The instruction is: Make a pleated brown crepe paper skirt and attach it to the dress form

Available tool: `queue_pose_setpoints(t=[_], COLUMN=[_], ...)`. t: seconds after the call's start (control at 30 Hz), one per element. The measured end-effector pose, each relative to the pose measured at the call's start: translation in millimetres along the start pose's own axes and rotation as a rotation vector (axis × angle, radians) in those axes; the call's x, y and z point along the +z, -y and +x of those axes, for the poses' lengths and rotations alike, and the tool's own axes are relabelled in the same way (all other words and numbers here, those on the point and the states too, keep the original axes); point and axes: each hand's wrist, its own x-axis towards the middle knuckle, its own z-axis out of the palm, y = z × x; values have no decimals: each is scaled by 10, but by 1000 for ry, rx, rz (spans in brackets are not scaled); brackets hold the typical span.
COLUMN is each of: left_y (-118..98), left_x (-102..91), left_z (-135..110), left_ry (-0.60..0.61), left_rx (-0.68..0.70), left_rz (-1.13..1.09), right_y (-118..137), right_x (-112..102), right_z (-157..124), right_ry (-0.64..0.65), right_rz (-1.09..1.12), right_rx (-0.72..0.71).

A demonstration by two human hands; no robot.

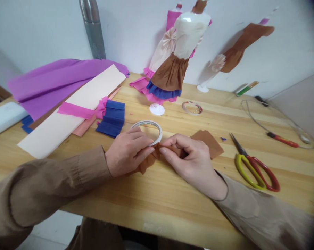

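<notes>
Both hands meet over the near middle of the table, pinching a strip of brown crepe paper [147,163]. My left hand [129,151] closes on its gathered, ruffled part with thumb and fingertips. My right hand [189,156] pinches the same strip just to the right, the fingertips close to the left ones. Directly behind the fingers is a roll of double-sided tape [159,130], its near edge touching or very near the left fingertips. A flat brown paper piece [209,142] lies beyond my right hand; whether it joins the strip is hidden.
Red-and-yellow scissors [253,166] lie at right, with a red-handled corded tool [282,139] behind. Small paper-dressed figures, including one in a brown skirt [171,71], stand at the back. Blue crepe paper [111,118], cream paper [76,111] and purple paper [55,78] lie left, near a metal bottle [93,31].
</notes>
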Motion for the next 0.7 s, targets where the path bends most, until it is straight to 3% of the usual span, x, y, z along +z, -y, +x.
queue_pose_setpoints(t=[0.4,0.7], left_y=[4,11], left_x=[5,9], left_z=[-7,-10], left_ry=[15,11], left_rx=[11,11], left_rz=[-48,-48], right_y=[-23,-15], right_x=[13,12], right_z=[-10,16], right_ry=[57,19], right_rz=[91,120], right_rx=[-45,84])
